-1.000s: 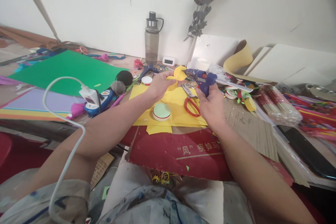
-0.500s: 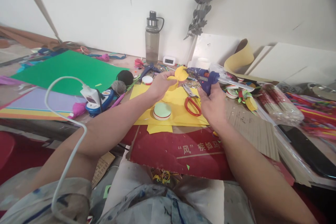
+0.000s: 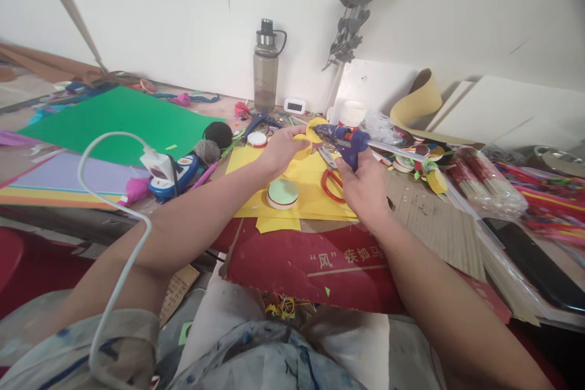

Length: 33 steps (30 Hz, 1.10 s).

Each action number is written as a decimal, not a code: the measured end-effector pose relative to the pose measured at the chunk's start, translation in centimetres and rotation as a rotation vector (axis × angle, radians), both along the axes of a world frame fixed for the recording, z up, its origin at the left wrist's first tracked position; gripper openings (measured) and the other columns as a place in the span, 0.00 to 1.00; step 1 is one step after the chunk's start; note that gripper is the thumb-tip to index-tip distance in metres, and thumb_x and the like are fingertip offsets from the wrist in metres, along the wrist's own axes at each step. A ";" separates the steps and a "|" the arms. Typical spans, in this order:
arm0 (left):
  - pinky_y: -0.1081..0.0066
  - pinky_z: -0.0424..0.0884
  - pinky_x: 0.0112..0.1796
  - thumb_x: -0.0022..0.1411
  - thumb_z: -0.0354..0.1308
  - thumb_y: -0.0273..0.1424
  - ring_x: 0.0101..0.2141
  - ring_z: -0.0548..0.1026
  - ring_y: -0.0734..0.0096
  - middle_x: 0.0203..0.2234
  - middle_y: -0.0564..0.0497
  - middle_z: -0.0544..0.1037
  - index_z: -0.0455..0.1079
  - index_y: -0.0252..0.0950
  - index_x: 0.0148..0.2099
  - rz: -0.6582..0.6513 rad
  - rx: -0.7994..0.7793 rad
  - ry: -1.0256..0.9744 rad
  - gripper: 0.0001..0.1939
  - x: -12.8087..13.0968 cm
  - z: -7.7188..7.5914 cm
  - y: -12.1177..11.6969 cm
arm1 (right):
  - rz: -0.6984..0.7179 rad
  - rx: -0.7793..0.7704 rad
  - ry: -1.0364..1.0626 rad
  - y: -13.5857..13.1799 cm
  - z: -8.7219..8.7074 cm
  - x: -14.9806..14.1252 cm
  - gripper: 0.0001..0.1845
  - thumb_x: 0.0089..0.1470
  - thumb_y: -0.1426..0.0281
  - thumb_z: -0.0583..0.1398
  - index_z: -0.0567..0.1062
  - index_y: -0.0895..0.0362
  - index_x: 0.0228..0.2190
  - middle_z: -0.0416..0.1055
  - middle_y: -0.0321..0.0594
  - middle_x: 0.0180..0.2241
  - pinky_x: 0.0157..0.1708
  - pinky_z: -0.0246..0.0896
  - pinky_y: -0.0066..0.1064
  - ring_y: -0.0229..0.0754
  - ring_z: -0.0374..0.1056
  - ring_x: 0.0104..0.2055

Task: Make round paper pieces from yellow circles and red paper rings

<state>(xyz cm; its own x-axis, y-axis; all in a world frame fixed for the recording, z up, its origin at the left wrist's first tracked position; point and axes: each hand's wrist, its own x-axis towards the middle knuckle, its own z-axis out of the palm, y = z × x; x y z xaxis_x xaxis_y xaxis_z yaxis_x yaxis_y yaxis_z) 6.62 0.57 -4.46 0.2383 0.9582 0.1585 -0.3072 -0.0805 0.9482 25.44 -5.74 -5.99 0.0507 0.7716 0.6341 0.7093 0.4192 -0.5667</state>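
My left hand (image 3: 284, 151) pinches a yellow paper piece (image 3: 315, 129) with rounded parts, held above the table. Closed round the handle of a blue glue gun (image 3: 347, 145) is my right hand (image 3: 365, 186). A clear glue stick (image 3: 397, 152) juts from the gun's rear. The nozzle meets the yellow piece's right side; whether it touches I cannot tell. Under my hands lie yellow sheets (image 3: 247, 186), with a round white piece topped in light green (image 3: 282, 193) on them. Red-handled scissors or pliers (image 3: 332, 186) lie below the gun, partly covered by it.
A water bottle (image 3: 265, 70) and a small white clock (image 3: 295, 106) stand by the wall. On the left are a green sheet (image 3: 123, 125) and a blue power strip (image 3: 176, 178) with a white cable. A black phone (image 3: 537, 262) lies at the right; red cardboard (image 3: 311, 265) overhangs the front edge.
The glue gun in my right hand has moved left, and its nozzle now overlaps the yellow piece. My left hand stays nearly in place.
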 end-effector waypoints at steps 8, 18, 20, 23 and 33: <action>0.71 0.73 0.39 0.51 0.64 0.21 0.32 0.79 0.71 0.28 0.52 0.82 0.80 0.32 0.41 -0.026 0.006 0.025 0.13 -0.1 -0.3 0.0 | -0.023 -0.032 -0.024 0.0 0.2 0.2 0.20 0.63 0.59 0.59 0.76 0.55 0.51 0.81 0.55 0.44 0.50 0.72 0.53 0.62 0.78 0.47; 0.73 0.71 0.38 0.51 0.63 0.21 0.29 0.76 0.75 0.27 0.54 0.82 0.81 0.31 0.42 0.022 0.014 0.036 0.14 -0.3 0.4 0.0 | -0.001 -0.030 -0.036 0.0 -0.2 -0.1 0.22 0.61 0.62 0.59 0.76 0.58 0.53 0.82 0.56 0.43 0.48 0.72 0.52 0.62 0.77 0.45; 0.72 0.71 0.38 0.51 0.63 0.21 0.29 0.77 0.74 0.28 0.54 0.82 0.81 0.32 0.41 0.015 0.011 0.034 0.13 -0.2 0.3 0.0 | 0.002 -0.027 -0.035 0.1 -0.3 0.0 0.22 0.61 0.62 0.59 0.76 0.58 0.54 0.82 0.55 0.44 0.49 0.72 0.52 0.61 0.77 0.46; 0.70 0.73 0.39 0.52 0.64 0.21 0.30 0.78 0.72 0.27 0.53 0.82 0.80 0.32 0.39 -0.012 -0.009 0.024 0.11 -0.1 -0.1 0.1 | 0.000 -0.023 -0.027 0.1 -0.2 0.1 0.20 0.61 0.62 0.59 0.76 0.56 0.52 0.82 0.54 0.45 0.50 0.72 0.53 0.62 0.77 0.48; 0.71 0.73 0.38 0.53 0.63 0.19 0.30 0.78 0.73 0.27 0.52 0.82 0.80 0.32 0.40 0.012 0.005 0.040 0.11 0.1 -0.4 0.0 | -0.041 -0.026 0.020 0.3 0.4 0.6 0.18 0.62 0.60 0.59 0.75 0.52 0.51 0.82 0.54 0.44 0.51 0.72 0.58 0.64 0.79 0.47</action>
<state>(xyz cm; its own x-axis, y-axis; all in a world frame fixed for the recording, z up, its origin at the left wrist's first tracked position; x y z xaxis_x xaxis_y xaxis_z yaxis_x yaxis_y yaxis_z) 6.72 0.55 -4.82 0.2326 0.9603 0.1539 -0.2681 -0.0888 0.9593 26.07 -5.39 -5.57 0.0948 0.7848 0.6125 0.7142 0.3749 -0.5910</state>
